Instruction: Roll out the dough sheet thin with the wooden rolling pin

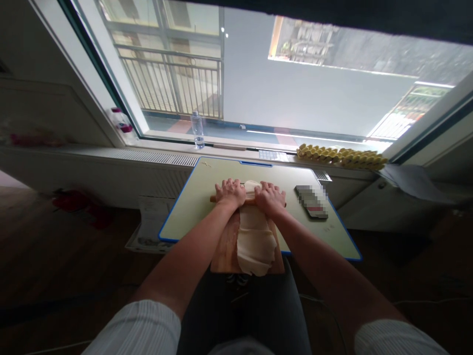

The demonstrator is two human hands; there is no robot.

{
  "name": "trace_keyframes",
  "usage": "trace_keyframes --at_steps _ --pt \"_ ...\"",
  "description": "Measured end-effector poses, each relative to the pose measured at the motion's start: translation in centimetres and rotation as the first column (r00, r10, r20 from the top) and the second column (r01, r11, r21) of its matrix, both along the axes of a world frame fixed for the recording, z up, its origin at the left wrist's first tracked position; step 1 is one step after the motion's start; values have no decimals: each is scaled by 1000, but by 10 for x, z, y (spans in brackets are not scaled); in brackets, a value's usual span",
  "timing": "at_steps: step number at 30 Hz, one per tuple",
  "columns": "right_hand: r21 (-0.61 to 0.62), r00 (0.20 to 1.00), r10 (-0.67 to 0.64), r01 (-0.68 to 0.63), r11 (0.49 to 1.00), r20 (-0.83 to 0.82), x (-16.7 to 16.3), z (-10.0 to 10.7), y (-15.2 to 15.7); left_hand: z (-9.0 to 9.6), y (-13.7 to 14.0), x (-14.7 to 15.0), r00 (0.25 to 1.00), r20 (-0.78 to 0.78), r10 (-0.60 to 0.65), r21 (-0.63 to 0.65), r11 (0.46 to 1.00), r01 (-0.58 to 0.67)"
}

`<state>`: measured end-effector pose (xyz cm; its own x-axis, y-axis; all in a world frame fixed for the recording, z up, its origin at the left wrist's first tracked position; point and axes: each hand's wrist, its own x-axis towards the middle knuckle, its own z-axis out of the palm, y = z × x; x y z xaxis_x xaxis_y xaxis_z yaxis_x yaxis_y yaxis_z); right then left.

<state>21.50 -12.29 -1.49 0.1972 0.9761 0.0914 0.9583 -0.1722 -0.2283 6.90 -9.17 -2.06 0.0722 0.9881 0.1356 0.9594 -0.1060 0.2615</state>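
Both of my hands rest on a wooden rolling pin (250,201) that lies crosswise over a long sheet of pale dough (256,246). My left hand (231,192) is over the pin's left part, fingers bent across it. On the right part my right hand (271,196) is placed the same way. Under the dough is a wooden cutting board (224,249), its near end sticking out past the table edge towards my lap. The dough reaches from beyond the pin down to the board's near edge, where it is wider and creased. My palms hide most of the pin.
The pale green folding table (188,197) has a blue rim. A blurred-out flat item (312,201) lies on its right side. Along the windowsill are a clear bottle (197,130), a pink-labelled bottle (121,121) and yellow egg trays (342,157). A radiator grille (157,157) runs behind.
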Motion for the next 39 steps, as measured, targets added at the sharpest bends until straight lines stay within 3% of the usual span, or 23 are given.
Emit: trace_keyframes --at_steps 17,23,28,39 --pt "-18 999 12 -13 1000 -50 12 -2 71 5 66 10 999 30 -34 89 996 31" --pt "-63 998 4 -8 998 -65 16 -4 82 4 80 12 999 2 -46 -45 998 46" --pt "-52 998 17 -20 998 -54 14 -1 75 4 76 11 998 -16 -60 -63 996 59" --pt "-26 999 -7 6 1000 -37 4 1 36 4 39 3 999 -11 -44 -41 998 43"
